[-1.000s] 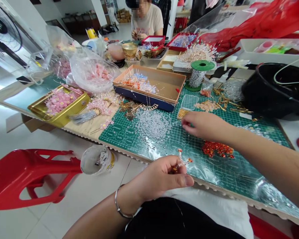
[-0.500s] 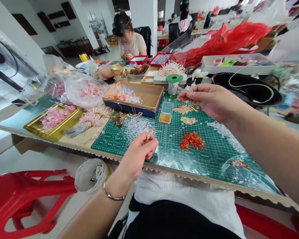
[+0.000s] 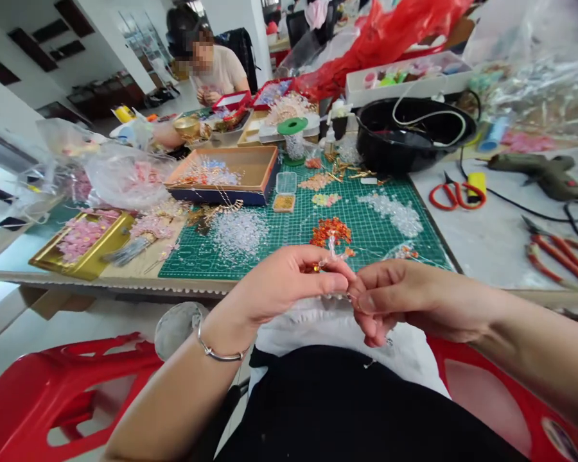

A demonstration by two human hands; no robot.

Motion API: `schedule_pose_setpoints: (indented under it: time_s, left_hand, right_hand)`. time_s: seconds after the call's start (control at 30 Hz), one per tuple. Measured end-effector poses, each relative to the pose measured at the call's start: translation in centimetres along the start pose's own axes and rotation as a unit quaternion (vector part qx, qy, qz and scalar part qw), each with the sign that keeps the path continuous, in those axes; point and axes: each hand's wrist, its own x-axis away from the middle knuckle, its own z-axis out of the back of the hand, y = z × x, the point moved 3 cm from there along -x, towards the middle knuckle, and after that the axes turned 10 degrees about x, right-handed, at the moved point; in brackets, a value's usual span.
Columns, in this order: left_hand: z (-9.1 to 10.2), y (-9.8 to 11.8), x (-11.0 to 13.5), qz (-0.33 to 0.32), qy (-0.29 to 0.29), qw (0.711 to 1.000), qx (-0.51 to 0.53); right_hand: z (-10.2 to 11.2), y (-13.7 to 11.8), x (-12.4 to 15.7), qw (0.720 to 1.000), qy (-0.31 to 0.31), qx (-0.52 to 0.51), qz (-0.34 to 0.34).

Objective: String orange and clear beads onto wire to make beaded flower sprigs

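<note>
Both hands meet over the lap, just in front of the table edge. Left hand (image 3: 289, 282), bracelet on wrist, is curled with thumb and forefinger pinched on a small beaded piece (image 3: 331, 251) w/ clear and orange beads; the piece sticks up just above the fingertips. Right hand (image 3: 404, 298) is narrow, fingertips pinched at the base of the same piece, touching the left thumb; what it pinches there is too small to tell, poss. a wire. Behind the hands, green cutting mat (image 3: 376, 224) on the table carries a pile of orange beads (image 3: 331, 230) and a heap of clear beads (image 3: 238, 232). Right of the mat: red scissors (image 3: 455, 194) and red pliers (image 3: 559, 253). Brown box (image 3: 250, 168) sits at the mat's far-left edge. A co-worker sits at the far end of the table.
</note>
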Motion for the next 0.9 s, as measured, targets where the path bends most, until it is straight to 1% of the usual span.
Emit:
schedule_pose_setpoints:
  time_s: [0.07, 0.13, 0.2, 0.27, 0.33, 0.4, 0.57, 0.63, 0.73, 0.83, 0.9]
  left_hand:
    - [-1.6, -1.3, -0.3, 0.025, -0.02, 0.999, -0.009]
    - [-2.9, -2.2, -0.5, 0.04, -0.02, 0.999, -0.013]
    - [-3.6, -2.7, -0.6, 0.041, 0.001, 0.999, -0.012]
    - [-3.9, -2.9, -0.6, 0.024, 0.036, 0.999, -0.005]
    - [-3.8, -2.9, -0.4, 0.006, 0.064, 0.998, 0.003]
    - [-3.4, -2.9, -0.1, 0.004, 0.081, 0.997, 0.002]
    - [-2.6, -3.5, 1.0, 0.055, 0.092, 0.994, -0.036]
    - [-2.4, -4.0, 1.2, 0.089, 0.084, 0.991, -0.059]
    - [-2.4, -4.7, 1.1, 0.13, 0.041, 0.986, -0.098]
    - [-2.1, -5.1, 0.8, 0.142, 0.012, 0.979, -0.146]
    - [-1.7, -5.0, 0.7, 0.14, 0.022, 0.973, -0.183]
  right_hand:
    - [0.5, 1.6, 1.2, 1.0, 0.008, -0.028, -0.002]
    - [0.9, 2.9, 2.3, 0.999, 0.013, -0.049, -0.003]
    - [1.0, 4.0, 3.4, 0.998, 0.017, -0.068, -0.003]
    - [1.1, 5.0, 4.3, 0.996, 0.018, -0.083, -0.002]
    - [1.1, 5.9, 5.2, 0.995, 0.019, -0.095, -0.002]
    - [1.4, 6.7, 5.9, 0.994, 0.028, -0.106, -0.002]
    - [2.3, 7.9, 7.2, 0.985, 0.1, -0.139, 0.016]
    - [2.6, 8.0, 7.5, 0.981, 0.131, -0.143, 0.023]
    - [2.7, 8.0, 7.6, 0.975, 0.17, -0.137, 0.03]
    - [2.4, 7.8, 7.3, 0.974, 0.182, -0.127, 0.034]
    - [2.2, 7.7, 6.9, 0.976, 0.181, -0.12, 0.034]
